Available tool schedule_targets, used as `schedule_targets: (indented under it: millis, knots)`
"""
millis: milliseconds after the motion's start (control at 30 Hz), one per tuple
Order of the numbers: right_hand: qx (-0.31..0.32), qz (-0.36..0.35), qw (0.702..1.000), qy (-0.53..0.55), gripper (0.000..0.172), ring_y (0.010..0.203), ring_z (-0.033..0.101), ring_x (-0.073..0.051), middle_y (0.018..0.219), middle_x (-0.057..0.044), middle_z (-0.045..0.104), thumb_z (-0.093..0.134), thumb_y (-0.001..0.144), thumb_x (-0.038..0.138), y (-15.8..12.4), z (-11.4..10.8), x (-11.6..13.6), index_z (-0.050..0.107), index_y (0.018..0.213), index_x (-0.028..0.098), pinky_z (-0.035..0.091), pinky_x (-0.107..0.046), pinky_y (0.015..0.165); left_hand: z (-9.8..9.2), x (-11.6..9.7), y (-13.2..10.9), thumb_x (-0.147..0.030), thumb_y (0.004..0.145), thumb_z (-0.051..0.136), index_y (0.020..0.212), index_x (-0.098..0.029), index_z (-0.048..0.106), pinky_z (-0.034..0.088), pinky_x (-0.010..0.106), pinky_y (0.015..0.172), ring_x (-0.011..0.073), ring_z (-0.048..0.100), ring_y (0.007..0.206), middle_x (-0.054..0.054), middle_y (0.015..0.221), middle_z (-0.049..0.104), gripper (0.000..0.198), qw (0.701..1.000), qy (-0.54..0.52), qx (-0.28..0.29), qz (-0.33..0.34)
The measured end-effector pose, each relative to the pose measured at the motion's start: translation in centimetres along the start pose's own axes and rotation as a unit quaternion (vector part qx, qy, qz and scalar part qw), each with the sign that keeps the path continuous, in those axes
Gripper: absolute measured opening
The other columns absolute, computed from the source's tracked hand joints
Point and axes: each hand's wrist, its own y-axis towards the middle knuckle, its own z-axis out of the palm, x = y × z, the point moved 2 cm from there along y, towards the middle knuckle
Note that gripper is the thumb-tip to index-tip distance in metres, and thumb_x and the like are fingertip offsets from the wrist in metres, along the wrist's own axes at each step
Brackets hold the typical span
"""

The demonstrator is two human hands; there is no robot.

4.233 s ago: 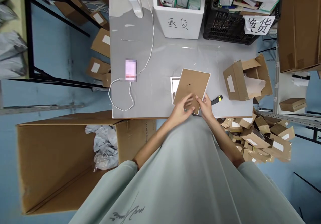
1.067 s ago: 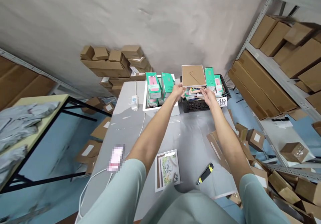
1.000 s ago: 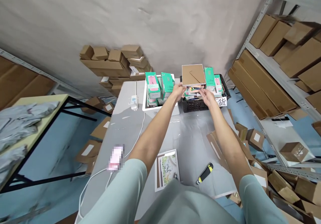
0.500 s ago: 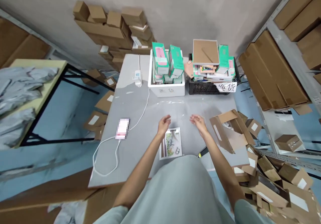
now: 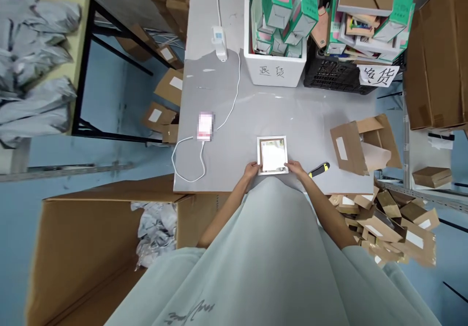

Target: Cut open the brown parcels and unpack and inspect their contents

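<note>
A small white-framed picture (image 5: 272, 155) is at the front of the grey table (image 5: 212, 89), with bright glare over its face. My left hand (image 5: 251, 170) grips its lower left edge, fingers closed on the frame. On the opposite side, my right hand (image 5: 294, 166) pinches the right edge of the same frame. A black and yellow cutter (image 5: 319, 170) lies just right of my right hand. Left of the frame, a phone (image 5: 205, 126) with a blurred screen rests beside a white cable.
A white bin (image 5: 276, 72) of green boxes and a black crate (image 5: 338, 76) stand at the back. An open carton (image 5: 345, 148) sits on the right. Cardboard boxes (image 5: 393, 219) are piled below the right edge; a large carton (image 5: 91, 238) stands front left.
Both hands have come down from above the table and taken hold of the framed picture by its sides. The camera view has tilted further down.
</note>
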Motion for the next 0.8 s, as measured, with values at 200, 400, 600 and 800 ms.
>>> schedule_targets:
  millis: [200, 400, 600, 800]
  knots:
    - [0.029, -0.039, 0.999, 0.014, 0.056, 0.065, 0.052, -0.012, 0.07, 0.005, 0.067, 0.104, 0.057, 0.055, -2.8, -2.9, 3.2, 0.075, 0.088, 0.019, 0.039, -0.025, 0.059, -2.4, -3.0, -1.3, -0.055, 0.059, 0.103, 0.093, -0.017, 0.081, 0.058, 0.037, 0.094, 0.0251, 0.071, 0.095, 0.006, 0.091, 0.08, 0.056, 0.992, -0.036, 0.095, 0.074]
    - [0.038, -0.17, 0.984, 0.026, 0.064, 0.063, 0.055, -0.012, 0.081, 0.003, 0.068, 0.102, 0.065, 0.067, -8.0, -5.3, 6.1, 0.075, 0.101, 0.021, 0.044, -0.028, 0.062, -3.5, -7.0, -4.6, -0.062, 0.063, 0.102, 0.109, -0.019, 0.083, 0.057, 0.035, 0.093, 0.02, 0.066, 0.089, 0.005, 0.099, 0.078, 0.066, 0.961, -0.06, 0.12, 0.24]
    - [0.02, -0.226, 0.974, 0.006, 0.056, 0.063, 0.062, -0.016, 0.068, 0.006, 0.062, 0.097, 0.074, 0.067, -10.1, -6.1, 7.2, 0.072, 0.101, 0.024, 0.055, -0.032, 0.067, -3.3, -9.1, -6.8, -0.058, 0.066, 0.103, 0.101, -0.02, 0.08, 0.06, 0.034, 0.092, 0.0205, 0.069, 0.093, 0.005, 0.102, 0.078, 0.057, 0.946, -0.064, 0.115, 0.295]
    - [-0.059, -0.394, 0.914, -0.082, 0.026, 0.109, 0.08, -0.026, 0.122, -0.011, 0.081, 0.08, 0.096, 0.05, -12.4, -7.0, 8.8, 0.079, 0.105, 0.025, 0.068, -0.038, 0.085, -3.3, -11.0, -9.3, -0.053, 0.079, 0.098, 0.093, -0.023, 0.082, 0.062, 0.042, 0.102, 0.0255, 0.074, 0.108, 0.008, 0.11, 0.075, 0.036, 0.892, -0.019, 0.073, 0.445]
